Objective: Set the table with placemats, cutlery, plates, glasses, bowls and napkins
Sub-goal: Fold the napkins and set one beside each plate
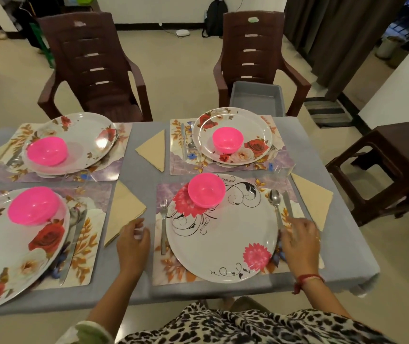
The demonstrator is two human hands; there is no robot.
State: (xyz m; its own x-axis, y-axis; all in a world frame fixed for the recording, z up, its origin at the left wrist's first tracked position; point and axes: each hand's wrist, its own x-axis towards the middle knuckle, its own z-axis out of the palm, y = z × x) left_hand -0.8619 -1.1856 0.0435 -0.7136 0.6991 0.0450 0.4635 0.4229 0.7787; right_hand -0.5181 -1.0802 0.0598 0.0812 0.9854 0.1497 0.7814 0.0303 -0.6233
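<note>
Left hand point(134, 240) curled around a clear glass point(141, 232); right hand point(299, 240) spread loosely right of the white floral plate point(223, 234) carrying a pink plastic bowl point(206, 190).

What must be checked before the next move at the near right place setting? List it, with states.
1. Pink plastic bowl on white round swirl-patterned plate: ok.
2. Steel fork left of plate, on floral placemat: ok.
3. Steel spoon and knife right of plate: ok; right hand covers their handles.
4. Beige folded napkin beside mat: ok.
5. Clear glass upright: cannot tell, outline faint.
6. Left hand empty: cannot tell.
</note>
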